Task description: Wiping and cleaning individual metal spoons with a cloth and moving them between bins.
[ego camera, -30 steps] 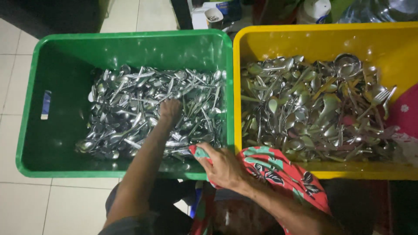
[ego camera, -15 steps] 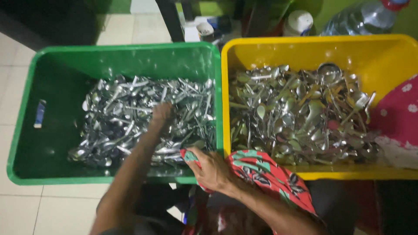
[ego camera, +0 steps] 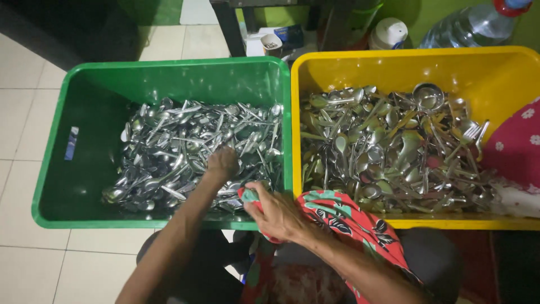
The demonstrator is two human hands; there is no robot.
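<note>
In the green bin [ego camera: 79, 186], left hand [ego camera: 223, 163] grip closed among spoons [ego camera: 185, 152].

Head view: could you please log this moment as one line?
left hand: in green bin cutlery | right hand: gripping patterned cloth

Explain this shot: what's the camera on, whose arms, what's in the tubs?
One view only, from a camera worn on a person's head, looking down at their own bare arms; there is no machine. On the tiled floor stand a green tub and a yellow tub, side by side, both holding piles of metal spoons and forks. The left hand reaches into the cutlery pile in the green tub. The right hand grips a red patterned cloth at the tubs' near edge.
</note>
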